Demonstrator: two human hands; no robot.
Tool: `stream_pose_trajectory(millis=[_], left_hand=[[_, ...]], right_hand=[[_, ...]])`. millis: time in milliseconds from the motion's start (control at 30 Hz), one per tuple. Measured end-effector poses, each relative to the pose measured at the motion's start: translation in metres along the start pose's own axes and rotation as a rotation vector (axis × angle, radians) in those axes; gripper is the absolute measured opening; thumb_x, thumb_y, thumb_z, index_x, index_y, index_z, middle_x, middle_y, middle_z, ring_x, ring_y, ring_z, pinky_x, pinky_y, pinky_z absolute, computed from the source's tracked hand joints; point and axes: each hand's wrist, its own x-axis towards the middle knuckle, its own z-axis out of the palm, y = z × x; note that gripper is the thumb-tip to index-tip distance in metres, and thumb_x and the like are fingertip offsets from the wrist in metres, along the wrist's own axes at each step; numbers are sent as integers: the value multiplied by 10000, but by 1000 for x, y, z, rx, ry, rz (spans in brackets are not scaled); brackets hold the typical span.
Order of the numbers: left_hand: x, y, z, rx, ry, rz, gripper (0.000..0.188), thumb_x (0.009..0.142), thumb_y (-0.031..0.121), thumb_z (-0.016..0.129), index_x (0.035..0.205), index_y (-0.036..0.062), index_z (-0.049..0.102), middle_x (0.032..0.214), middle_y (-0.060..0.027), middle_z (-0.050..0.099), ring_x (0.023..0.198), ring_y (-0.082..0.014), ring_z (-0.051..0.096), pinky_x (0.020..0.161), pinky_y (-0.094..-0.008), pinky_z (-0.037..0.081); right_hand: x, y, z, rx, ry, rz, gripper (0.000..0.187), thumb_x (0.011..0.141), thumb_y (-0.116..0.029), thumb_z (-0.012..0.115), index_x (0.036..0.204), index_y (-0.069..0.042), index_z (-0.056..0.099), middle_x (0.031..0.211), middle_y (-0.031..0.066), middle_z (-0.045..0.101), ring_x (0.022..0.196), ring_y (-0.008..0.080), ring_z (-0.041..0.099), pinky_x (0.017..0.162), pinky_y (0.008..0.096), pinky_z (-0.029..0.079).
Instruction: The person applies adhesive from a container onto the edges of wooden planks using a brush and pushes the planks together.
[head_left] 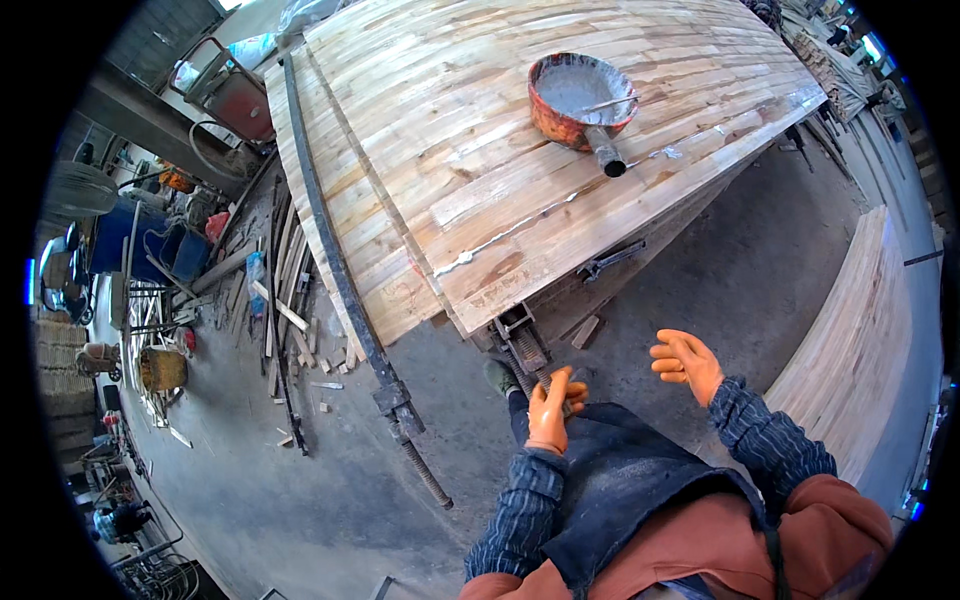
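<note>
Both my hands wear orange gloves and striped dark sleeves. My left hand (548, 412) is closed around the end of a clamp screw (526, 352) that sticks out under the near corner of a large wooden panel (440, 160). Its fingers partly hide the screw's end. To the right, my right hand (688, 366) hangs over the floor, fingers loosely curled and apart, with nothing in it. A long bar clamp (335, 230) lies across the panel's left part, its threaded screw (428, 472) reaching past the edge. White glue (500, 237) runs along a seam.
An orange-rimmed pan (560, 120) of whitish glue with a stick in it sits on the panel, its handle toward me. A wrench-like tool (610, 258) shows at the panel's edge. Another wooden panel (845, 340) stands at right. Scrap wood (290, 315) litters the floor at left.
</note>
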Motion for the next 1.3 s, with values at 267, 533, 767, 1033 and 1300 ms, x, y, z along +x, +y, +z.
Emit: stream_pose_trajectory(millis=[267, 533, 767, 1033, 1300], left_hand=[[22, -20, -32, -757, -767, -286, 522, 941, 609, 599, 1038, 99, 653, 612, 81, 420, 532, -69, 383, 469, -246, 324], [-5, -26, 2, 209, 346, 219, 445, 941, 407, 675, 1132, 15, 584, 820, -61, 640, 641, -133, 602, 528, -274, 464], [23, -36, -41, -782, -708, -387, 504, 938, 544, 662, 1117, 74, 631, 668, 20, 516, 527, -92, 436, 456, -236, 305], [-6, 0, 1, 329, 118, -25, 335, 951, 358, 679, 1083, 56, 620, 823, -27, 649, 663, -113, 599, 545, -248, 449], [7, 8, -33, -243, -437, -468, 477, 1017, 483, 560, 1328, 122, 592, 863, -24, 673, 777, -173, 669, 625, -259, 513]], right_hand=[[-12, 2, -1, -11, -51, -36, 535, 1038, -438, 528, 1409, -53, 513, 1258, 150, 649, 1025, 201, 670, 889, 327, 546], [-3, -2, 7, -60, -89, 8, 539, 1042, -426, 525, 1418, -41, 503, 1256, 162, 647, 1029, 207, 669, 902, 339, 547], [-1, -27, 33, -125, -163, -15, 512, 1045, -375, 526, 1428, -36, 495, 1264, 167, 646, 1035, 207, 669, 913, 344, 549], [4, -23, 41, -126, -146, 17, 486, 1050, -350, 515, 1423, -39, 498, 1273, 169, 646, 1031, 213, 672, 910, 351, 551], [19, -19, 57, -9, -186, 6, 484, 1046, -344, 538, 1411, -28, 501, 1264, 158, 649, 1023, 210, 681, 877, 340, 562]])
